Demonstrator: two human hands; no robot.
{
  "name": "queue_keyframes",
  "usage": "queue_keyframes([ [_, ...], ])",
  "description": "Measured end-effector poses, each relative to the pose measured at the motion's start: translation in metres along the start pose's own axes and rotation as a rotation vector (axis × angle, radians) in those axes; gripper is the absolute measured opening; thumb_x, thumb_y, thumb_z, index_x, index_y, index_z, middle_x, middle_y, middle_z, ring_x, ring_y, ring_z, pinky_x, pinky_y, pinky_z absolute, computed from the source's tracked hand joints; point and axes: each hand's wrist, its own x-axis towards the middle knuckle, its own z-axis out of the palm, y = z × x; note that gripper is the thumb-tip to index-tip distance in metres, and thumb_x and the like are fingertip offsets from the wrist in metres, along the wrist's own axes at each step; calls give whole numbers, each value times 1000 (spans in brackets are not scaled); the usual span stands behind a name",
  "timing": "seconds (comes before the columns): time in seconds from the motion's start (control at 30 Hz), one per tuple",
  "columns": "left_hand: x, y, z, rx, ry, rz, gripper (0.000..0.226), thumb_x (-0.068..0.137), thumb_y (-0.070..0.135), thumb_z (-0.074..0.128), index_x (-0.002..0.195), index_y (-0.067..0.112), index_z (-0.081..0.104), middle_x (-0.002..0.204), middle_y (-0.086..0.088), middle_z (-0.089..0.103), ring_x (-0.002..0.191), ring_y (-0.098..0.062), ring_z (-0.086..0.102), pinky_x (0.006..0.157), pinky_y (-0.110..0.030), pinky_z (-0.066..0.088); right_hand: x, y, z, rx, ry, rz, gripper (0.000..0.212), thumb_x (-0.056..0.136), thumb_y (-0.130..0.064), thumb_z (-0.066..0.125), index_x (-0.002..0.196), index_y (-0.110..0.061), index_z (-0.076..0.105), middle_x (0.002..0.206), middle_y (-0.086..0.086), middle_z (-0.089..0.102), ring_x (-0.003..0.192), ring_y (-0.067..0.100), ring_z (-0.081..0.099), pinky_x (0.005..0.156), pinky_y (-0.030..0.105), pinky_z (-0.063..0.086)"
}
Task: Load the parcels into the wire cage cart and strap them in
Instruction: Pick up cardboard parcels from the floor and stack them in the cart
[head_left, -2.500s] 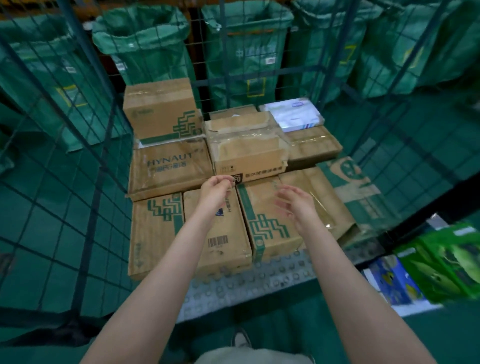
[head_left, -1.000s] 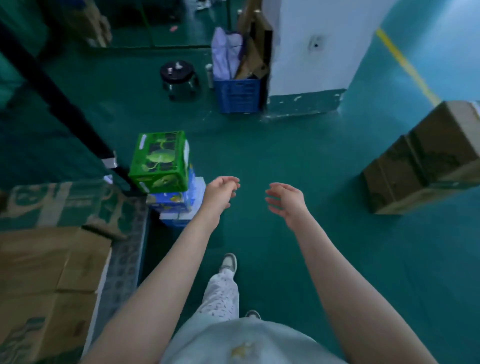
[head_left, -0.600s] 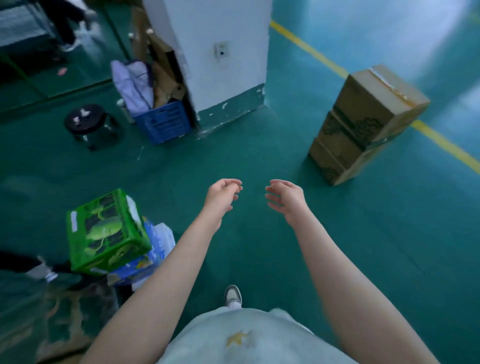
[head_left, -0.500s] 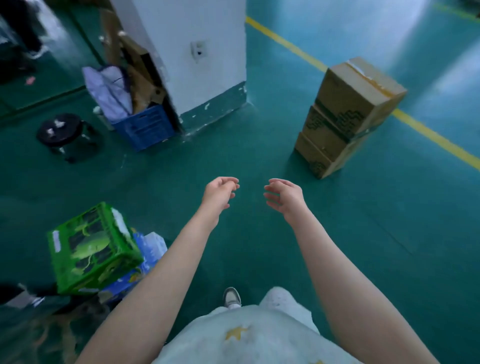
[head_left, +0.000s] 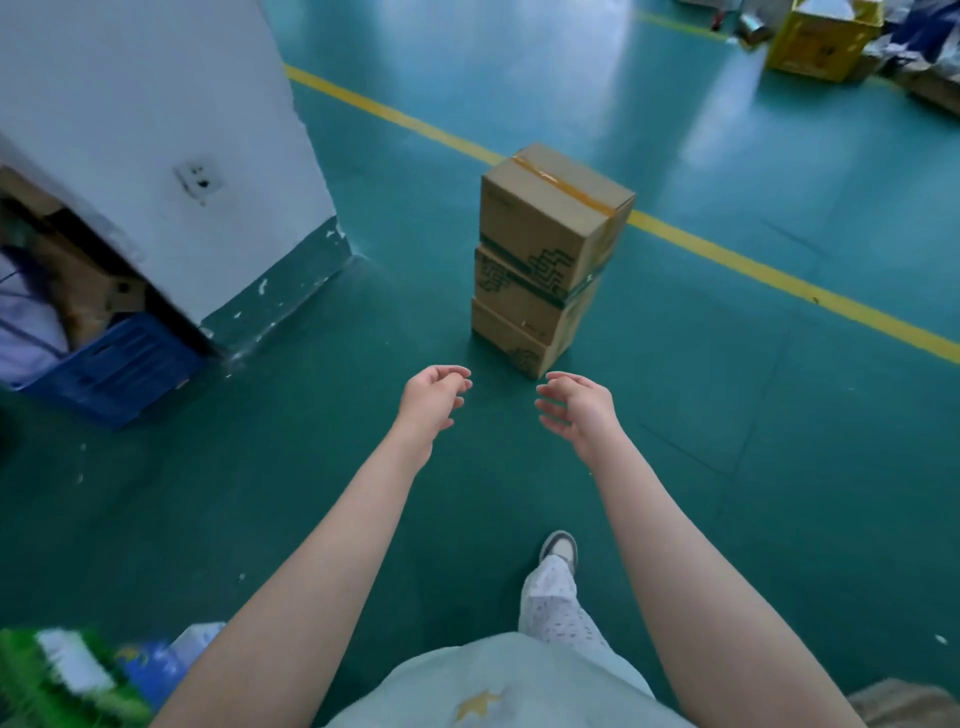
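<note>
Head view, looking down at a green floor (head_left: 779, 467). Both arms reached forward at mid-frame. Left hand (head_left: 434, 400) and right hand (head_left: 579, 408) were near each other but apart. The grip of each was slack, with fingers loosely curled and nothing held.

Stack of parcels (head_left: 540, 270) stood on the floor just above the hands in the frame, near centre. It was three brown cartons high, the top parcel (head_left: 550, 208) taped along its lid and sitting slightly askew. The hands were short of it and not touching.

A yellow line (head_left: 727, 254) ran diagonally behind the stack. White pillar (head_left: 156, 130) at upper left, with a blue crate (head_left: 114, 364) at its foot. Part of a green carton (head_left: 62, 680), blurred, at the lower left corner. One shoe (head_left: 558, 548) was stepping forward at lower centre.

The wire cage cart was not in frame, so its load could not be read here.

Judgement: loading was unfinished, as at least these three parcels were on the floor outside the cart. The current step looked like an approach to the stack, probably to lift the top parcel. Strapping comes after loading, so it was most likely outstanding. No strap was seen.
</note>
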Motion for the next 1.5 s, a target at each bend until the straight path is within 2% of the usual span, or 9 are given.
queue_keyframes([
  [0.27, 69, 84, 113, -3, -60, 8, 19, 95, 13, 43, 89, 24, 57, 98, 8, 61, 95, -14, 55, 84, -31, 43, 91, -97, -79, -39, 71, -23, 11, 96, -10, 49, 99, -12, 59, 85, 1, 63, 76, 15, 61, 67, 28, 49],
  [0.47, 114, 112, 169, -22, -79, -46, 16, 95, 13, 45, 92, 23, 58, 104, 5, 61, 97, -15, 55, 85, -32, 43, 154, -142, -105, -82, 75, 4, 11, 95, -9, 49, 96, -13, 60, 85, 1, 64, 82, 18, 62, 76, 32, 48],
  [0.7, 181, 142, 195, -34, -33, -97, 17, 95, 13, 46, 87, 24, 57, 106, 3, 61, 97, -17, 54, 84, -33, 42, 222, -189, -96, -118, 34, 32, 14, 96, -9, 48, 90, -14, 60, 84, 1, 63, 78, 16, 61, 71, 29, 49],
  [0.87, 247, 177, 215, -58, -6, -132, 20, 94, 12, 45, 84, 25, 56, 109, 1, 60, 97, -17, 54, 82, -32, 41, 284, -244, -81, -173, 18, 15, 12, 95, -8, 49, 101, -11, 60, 84, 1, 62, 83, 19, 60, 74, 31, 50],
  [0.93, 274, 194, 224, -57, 2, -154, 18, 95, 13, 44, 88, 24, 57, 110, 0, 59, 97, -17, 53, 81, -31, 41, 309, -268, -73, -219, 6, 17, 13, 96, -9, 49, 102, -11, 60, 83, 0, 62, 81, 18, 60, 75, 31, 51],
  [1.07, 321, 222, 237, -46, -1, -190, 15, 96, 14, 44, 101, 19, 57, 109, 0, 58, 95, -17, 52, 80, -31, 40, 355, -304, -63, -299, 2, 35, 14, 95, -9, 48, 103, -11, 60, 82, 0, 62, 70, 14, 57, 63, 26, 50],
  [1.27, 372, 240, 238, -31, -23, -302, 26, 96, 14, 41, 118, 15, 55, 107, 1, 53, 100, -17, 52, 86, -34, 42, 413, -329, -45, -392, -22, 92, 16, 94, -7, 49, 103, -11, 61, 94, 5, 62, 87, 21, 60, 80, 34, 50],
  [1.4, 390, 233, 247, -61, 26, -388, 20, 96, 14, 41, 113, 16, 51, 112, 0, 50, 103, -19, 51, 87, -34, 41, 442, -337, -32, -490, -80, 129, 15, 94, -8, 49, 102, -13, 61, 92, 4, 61, 81, 19, 58, 74, 32, 51],
  [1.5, 401, 231, 259, -115, 63, -450, 20, 95, 15, 42, 115, 16, 47, 115, -2, 49, 105, -20, 51, 88, -35, 41, 464, -345, -20, -582, -147, 130, 16, 95, -10, 48, 105, -12, 60, 88, 2, 60, 76, 17, 57, 78, 34, 50],
])
